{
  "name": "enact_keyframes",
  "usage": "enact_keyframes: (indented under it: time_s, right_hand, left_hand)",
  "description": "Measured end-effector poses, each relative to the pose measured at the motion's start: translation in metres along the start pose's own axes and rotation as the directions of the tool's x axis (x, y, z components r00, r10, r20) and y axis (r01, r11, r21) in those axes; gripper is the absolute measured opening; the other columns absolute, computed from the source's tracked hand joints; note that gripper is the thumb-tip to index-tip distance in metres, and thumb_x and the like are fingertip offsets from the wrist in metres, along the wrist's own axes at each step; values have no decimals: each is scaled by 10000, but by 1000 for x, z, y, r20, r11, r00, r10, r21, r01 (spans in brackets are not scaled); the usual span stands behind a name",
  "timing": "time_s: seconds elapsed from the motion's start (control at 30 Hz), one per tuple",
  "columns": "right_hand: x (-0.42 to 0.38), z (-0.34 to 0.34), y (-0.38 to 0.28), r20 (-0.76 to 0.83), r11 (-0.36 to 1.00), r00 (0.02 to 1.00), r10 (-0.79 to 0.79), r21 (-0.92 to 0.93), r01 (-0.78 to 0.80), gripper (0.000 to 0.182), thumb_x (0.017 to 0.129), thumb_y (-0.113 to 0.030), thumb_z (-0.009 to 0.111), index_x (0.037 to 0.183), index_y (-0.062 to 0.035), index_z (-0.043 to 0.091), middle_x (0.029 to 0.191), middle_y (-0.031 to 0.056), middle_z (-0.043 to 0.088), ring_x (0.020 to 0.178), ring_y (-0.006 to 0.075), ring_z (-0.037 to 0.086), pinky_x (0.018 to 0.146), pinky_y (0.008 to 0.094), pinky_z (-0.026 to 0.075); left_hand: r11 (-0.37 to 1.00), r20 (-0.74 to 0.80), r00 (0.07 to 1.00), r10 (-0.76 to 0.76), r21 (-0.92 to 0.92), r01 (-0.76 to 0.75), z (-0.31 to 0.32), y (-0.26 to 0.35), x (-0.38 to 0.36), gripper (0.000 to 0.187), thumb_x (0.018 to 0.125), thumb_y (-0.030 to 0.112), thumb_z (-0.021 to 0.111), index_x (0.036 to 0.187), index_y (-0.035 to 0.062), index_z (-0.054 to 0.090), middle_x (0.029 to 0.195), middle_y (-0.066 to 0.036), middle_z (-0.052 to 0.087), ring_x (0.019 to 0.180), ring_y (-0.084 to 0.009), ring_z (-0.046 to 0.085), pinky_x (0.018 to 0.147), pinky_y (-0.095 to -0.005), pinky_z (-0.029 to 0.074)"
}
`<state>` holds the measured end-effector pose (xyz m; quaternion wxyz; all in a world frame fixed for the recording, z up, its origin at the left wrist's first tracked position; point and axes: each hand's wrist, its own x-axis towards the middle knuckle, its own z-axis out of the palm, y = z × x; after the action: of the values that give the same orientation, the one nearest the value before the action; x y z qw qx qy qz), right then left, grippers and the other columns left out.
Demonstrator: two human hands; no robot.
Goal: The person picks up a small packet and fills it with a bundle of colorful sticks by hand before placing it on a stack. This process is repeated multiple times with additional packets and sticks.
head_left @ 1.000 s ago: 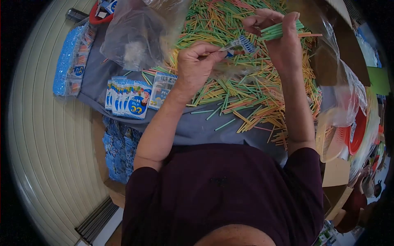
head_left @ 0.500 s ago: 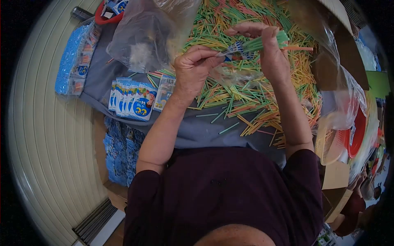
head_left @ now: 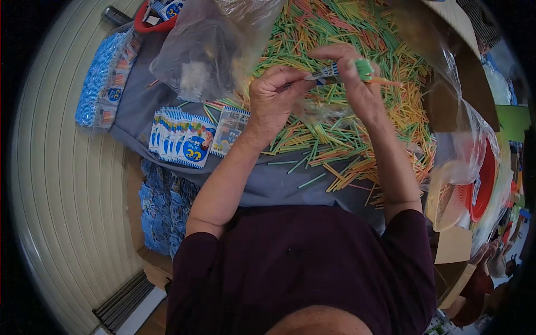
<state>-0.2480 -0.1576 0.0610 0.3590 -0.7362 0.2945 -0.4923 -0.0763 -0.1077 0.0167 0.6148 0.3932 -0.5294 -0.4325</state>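
My left hand (head_left: 273,100) pinches the left end of a small blue and white packet (head_left: 326,72) above a big pile of coloured sticks (head_left: 329,134). My right hand (head_left: 360,92) is closed around a bundle of green sticks (head_left: 364,70), with an orange stick (head_left: 385,82) poking out beside it. The bundle's left end meets the packet; how far it reaches inside is hidden by my fingers. Left of my forearm lies a fanned row of blue and white packets (head_left: 192,142), and a clear-fronted packet (head_left: 230,129) lies beside it.
A clear plastic bag (head_left: 195,61) lies behind my left hand, with a filled blue bag (head_left: 100,84) at the far left. A red basin (head_left: 151,25) stands at the back left. At the right are a yellow sieve (head_left: 444,201), a red basket (head_left: 483,184) and a cardboard box (head_left: 452,245).
My right hand has moved left and slightly down with the green bundle, closer to my left hand. More of the packet is now hidden between them. My left hand has shifted slightly right.
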Motion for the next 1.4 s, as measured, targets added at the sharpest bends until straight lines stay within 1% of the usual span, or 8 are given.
enact_keyframes:
  time_s: [0.37, 0.67, 0.77, 0.83, 0.97, 1.1, 1.3, 1.4]
  right_hand:
    - [42, -6, -2, 17, 980, 983, 181, 82, -182, 667, 1023, -550, 274, 1210, -33, 652, 1100, 95, 693, 1021, 174, 626, 912, 322, 476]
    - [43, -29, 5, -46, 936, 989, 141, 331, -118, 705, 1003, -600, 322, 1272, -6, 588, 1146, 112, 674, 1095, 206, 608, 897, 365, 473]
    - [34, -75, 40, -51, 944, 951, 305, -113, -309, 469, 977, -433, 539, 1240, -52, 609, 1137, 105, 668, 1091, 257, 606, 883, 411, 475]
    - [17, -75, 37, 14, 335, 972, 234, -940, -67, 488, 838, -276, 731, 1280, -121, 595, 1255, 121, 595, 1159, 306, 551, 926, 423, 459]
    - [5, -31, -20, 41, 770, 998, -43, -636, 59, 520, 793, -133, 745, 1292, -154, 599, 1295, 131, 558, 1202, 336, 517, 956, 438, 452]
    - [-14, 30, -67, 333, 851, 903, -271, -355, 386, 467, 803, -22, 703, 1251, -133, 633, 1202, 145, 616, 1085, 327, 601, 868, 415, 506]
    - [-29, 30, -38, 225, 993, 969, 103, -78, -87, 359, 869, 95, 571, 1198, -27, 648, 970, 102, 704, 829, 145, 647, 757, 272, 518]
    - [-29, 23, -24, 230, 917, 913, 336, -300, -262, 280, 894, -25, 582, 1163, -13, 658, 917, 148, 705, 806, 200, 691, 712, 324, 538]
  left_hand:
    - [817, 69, 962, -265, -514, 262, 16, -11, 33, 223, 887, 37, 693, 1105, -6, 674, 1023, -65, 694, 899, -143, 667, 798, -292, 565]
    - [970, 19, 995, -101, -221, 102, 2, -2, 14, 208, 770, -30, 770, 955, 15, 687, 873, 13, 674, 788, -49, 575, 715, -218, 464]
    - [992, -53, 993, 106, -67, -110, -23, 2, 3, 231, 746, -46, 774, 949, 31, 694, 835, 15, 653, 799, -57, 571, 719, -206, 458]
    - [984, -69, 982, 173, 40, -171, -36, 9, -8, 238, 736, -53, 773, 945, 29, 695, 831, 0, 651, 787, -74, 579, 708, -219, 461]
    - [933, -77, 952, 297, 235, -272, -42, 18, -26, 248, 715, -54, 778, 936, 18, 692, 814, -38, 653, 752, -112, 599, 668, -255, 470]
    - [930, -17, 959, 284, 247, -271, -39, 28, -49, 230, 761, -65, 742, 976, -2, 691, 864, -19, 677, 757, -83, 615, 648, -237, 476]
    - [820, -223, 974, -35, 550, 155, -114, 61, -106, 128, 750, 116, 758, 808, 22, 695, 746, -109, 633, 668, -219, 596, 610, -349, 464]
    - [314, -219, 975, -42, 923, 221, -170, 67, -106, 216, 727, 185, 771, 855, 31, 690, 827, -121, 643, 820, -314, 591, 728, -417, 460]
